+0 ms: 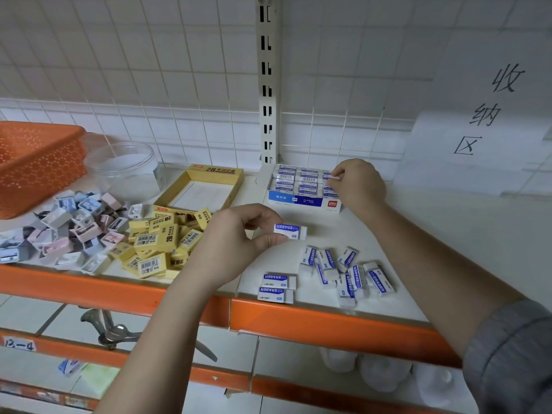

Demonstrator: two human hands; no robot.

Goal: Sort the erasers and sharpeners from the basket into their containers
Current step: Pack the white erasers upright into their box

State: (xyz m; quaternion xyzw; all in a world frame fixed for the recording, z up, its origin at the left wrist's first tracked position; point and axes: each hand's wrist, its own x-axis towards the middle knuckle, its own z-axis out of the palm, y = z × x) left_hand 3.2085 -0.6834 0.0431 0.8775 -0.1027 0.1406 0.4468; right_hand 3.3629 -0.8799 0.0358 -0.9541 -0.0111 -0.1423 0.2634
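Observation:
My left hand (239, 234) pinches a white eraser with a blue sleeve (290, 231) above the shelf. My right hand (357, 182) reaches over the right end of the blue-and-white eraser box (303, 202) and pinches an eraser (332, 178) into its rows. Several loose white erasers (348, 271) lie near the front edge. A pile of yellow 2B erasers (161, 243) sits left of my left hand, in front of the empty yellow box (203, 189). Pastel sharpeners (65, 228) are heaped further left. The orange basket (35, 162) stands at the far left.
A clear round plastic tub (125, 168) stands between the basket and the yellow box. The shelf has an orange front rail (298, 318). Scissors (119, 333) lie on the lower shelf. A paper sign (484, 115) hangs on the right wall.

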